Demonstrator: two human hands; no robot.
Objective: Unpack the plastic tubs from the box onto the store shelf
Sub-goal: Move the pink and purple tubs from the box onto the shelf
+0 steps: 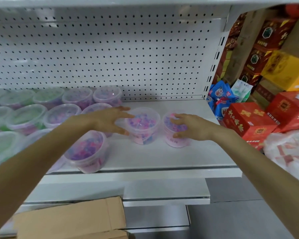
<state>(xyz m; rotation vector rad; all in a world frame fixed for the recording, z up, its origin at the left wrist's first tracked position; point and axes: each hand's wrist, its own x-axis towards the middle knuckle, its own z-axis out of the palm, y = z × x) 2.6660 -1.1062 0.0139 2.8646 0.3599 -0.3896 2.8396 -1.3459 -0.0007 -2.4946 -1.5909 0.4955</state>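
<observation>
- A white metal store shelf (162,156) has a white back wall full of little holes (110,49).
- Two clear round plastic tubs with pink and purple bits inside stand upright near the middle of the shelf. They are just beside each other. I cannot tell if they touch.
- The left hand (109,120) is spread wide with straight fingers. Its fingertips touch the left side of the middle tub (143,125).
- The right hand (192,126) holds the right tub (178,142). Its fingers lie bent over the lid and its thumb presses on the side near the front.
- A front tub (86,150) with the same pink and purple bits stands at the shelf's front edge, partly under the left arm.
- More clear tubs fill the left part of the shelf in rows. There are green tubs (24,116) on the far left and pink and purple back tubs (78,96) nearer the hands.
- A brown cardboard box (72,219) sits low down, below the shelf, with a flap sticking up.
- To the right of the shelf are red boxes (248,121), a yellow box (283,69) and blue packets (219,99).
</observation>
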